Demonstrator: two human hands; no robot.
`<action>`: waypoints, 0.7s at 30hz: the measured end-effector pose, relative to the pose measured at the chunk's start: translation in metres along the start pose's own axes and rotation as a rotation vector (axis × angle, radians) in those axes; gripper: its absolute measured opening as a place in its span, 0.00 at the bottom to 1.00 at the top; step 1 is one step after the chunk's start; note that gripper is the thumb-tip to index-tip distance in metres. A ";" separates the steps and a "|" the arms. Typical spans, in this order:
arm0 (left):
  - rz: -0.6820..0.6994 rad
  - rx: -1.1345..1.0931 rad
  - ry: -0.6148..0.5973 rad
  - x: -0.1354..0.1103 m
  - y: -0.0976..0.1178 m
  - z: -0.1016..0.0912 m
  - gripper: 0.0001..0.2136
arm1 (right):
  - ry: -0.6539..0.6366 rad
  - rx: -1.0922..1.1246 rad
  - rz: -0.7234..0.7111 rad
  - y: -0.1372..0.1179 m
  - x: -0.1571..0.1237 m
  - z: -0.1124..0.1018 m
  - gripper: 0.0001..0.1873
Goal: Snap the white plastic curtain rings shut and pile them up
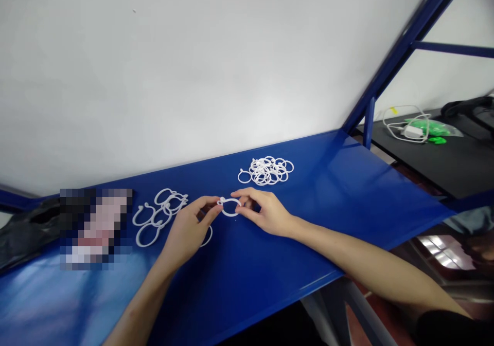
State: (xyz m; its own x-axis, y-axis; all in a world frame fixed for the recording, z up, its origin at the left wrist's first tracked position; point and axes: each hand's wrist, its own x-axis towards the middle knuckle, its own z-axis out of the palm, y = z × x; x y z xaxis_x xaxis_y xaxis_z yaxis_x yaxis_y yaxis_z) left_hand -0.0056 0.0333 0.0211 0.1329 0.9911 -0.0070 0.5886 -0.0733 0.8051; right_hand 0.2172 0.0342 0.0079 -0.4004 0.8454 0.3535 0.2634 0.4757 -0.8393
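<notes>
Between my two hands, just above the blue table, is a white plastic curtain ring (230, 214) with a small eyelet on its rim. My left hand (190, 226) pinches its left side by the eyelet, thumb against fingertips. On the opposite side, the thumb and fingers of my right hand (266, 210) grip the rim. Another white ring (209, 237) lies partly hidden behind my left hand. To the left, several similar rings (147, 235) are spread in a loose group. A denser pile of rings (269, 171) lies beyond my right hand.
The blue table (309, 181) runs along a white wall (216, 68). A dark bag (23, 233) and a blurred-out item (98, 228) sit at the left. Blue frame bars (405, 53) rise at the right, beside a black table (409, 156) holding a white cable and charger (412, 131).
</notes>
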 end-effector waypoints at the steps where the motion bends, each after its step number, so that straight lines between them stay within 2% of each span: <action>1: -0.010 0.001 0.008 0.000 0.000 0.001 0.22 | -0.007 -0.010 -0.007 0.000 0.000 0.000 0.16; 4: -0.014 -0.017 0.041 -0.001 0.000 0.004 0.20 | -0.021 -0.052 -0.051 0.000 -0.002 0.000 0.14; 13: 0.101 0.004 0.199 -0.010 0.002 0.017 0.11 | -0.035 -0.055 -0.128 -0.002 -0.005 0.001 0.11; 21: 0.162 0.021 0.244 -0.014 0.008 0.018 0.12 | 0.028 -0.102 -0.164 -0.008 -0.005 0.002 0.10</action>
State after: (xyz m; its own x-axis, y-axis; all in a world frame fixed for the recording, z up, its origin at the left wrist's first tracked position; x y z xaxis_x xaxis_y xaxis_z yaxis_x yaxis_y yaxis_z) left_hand 0.0120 0.0171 0.0169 0.0325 0.9635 0.2655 0.5924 -0.2326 0.7714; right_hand 0.2157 0.0260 0.0120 -0.4207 0.7602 0.4951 0.2846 0.6287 -0.7237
